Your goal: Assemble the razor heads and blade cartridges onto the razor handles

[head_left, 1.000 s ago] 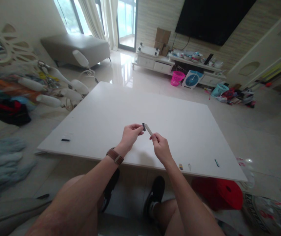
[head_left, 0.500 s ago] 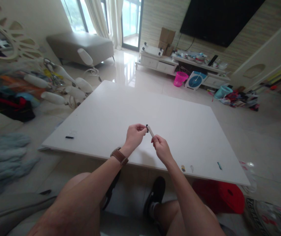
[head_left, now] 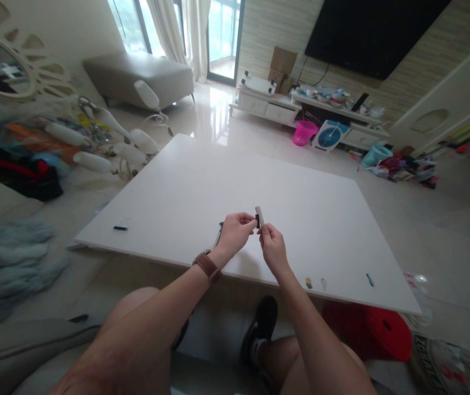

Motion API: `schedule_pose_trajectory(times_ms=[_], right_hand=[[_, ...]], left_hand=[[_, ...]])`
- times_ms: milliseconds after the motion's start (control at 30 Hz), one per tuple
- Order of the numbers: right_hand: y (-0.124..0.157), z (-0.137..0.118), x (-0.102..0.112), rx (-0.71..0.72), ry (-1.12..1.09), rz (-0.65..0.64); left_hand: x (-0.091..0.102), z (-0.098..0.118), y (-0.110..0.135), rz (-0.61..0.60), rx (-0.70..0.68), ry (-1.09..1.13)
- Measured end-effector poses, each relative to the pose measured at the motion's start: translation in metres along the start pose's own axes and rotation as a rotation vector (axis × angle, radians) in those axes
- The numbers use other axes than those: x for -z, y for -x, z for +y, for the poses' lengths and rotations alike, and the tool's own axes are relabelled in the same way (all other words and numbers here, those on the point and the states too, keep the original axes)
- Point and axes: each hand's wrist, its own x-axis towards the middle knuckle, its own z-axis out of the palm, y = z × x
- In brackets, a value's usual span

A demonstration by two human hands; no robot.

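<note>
Two grips I note above the white table (head_left: 309, 203)'s near half: left hand (head_left: 237, 231) pinches black piece (head_left: 257, 222), right hand (head_left: 274, 246) grey strip (head_left: 258, 210), close together, likely for steadiness.

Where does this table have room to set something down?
Bare: the table beyond the left hand and right hand, to its far edge; also between right hand and green strip. Crowded: around both hands, and the near edge by the yellow piece.

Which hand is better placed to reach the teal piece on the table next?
Probably your right hand: it is nearer the teal piece, with your left hand farther away. It holds a grey strip, though, so would likely need freeing first.
</note>
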Motion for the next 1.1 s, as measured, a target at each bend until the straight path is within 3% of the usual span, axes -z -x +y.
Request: schedule_pose_trajectory(times_ms=[167, 400, 1100], right_hand=[[0.003, -0.008, 0.005, -0.003, -0.068, 0.017], [0.007, -0.009, 0.003, 0.022, 0.067, -0.065], [0.004, 0.003, -0.004, -0.040, -0.041, -0.123]], left_hand=[[0.003, 0.008, -0.003, 0.110, 0.077, 0.064], [0.004, 0.008, -0.007, 0.120, 0.066, 0.101], [0.006, 0.000, -0.010, 0.245, 0.069, 0.243]])
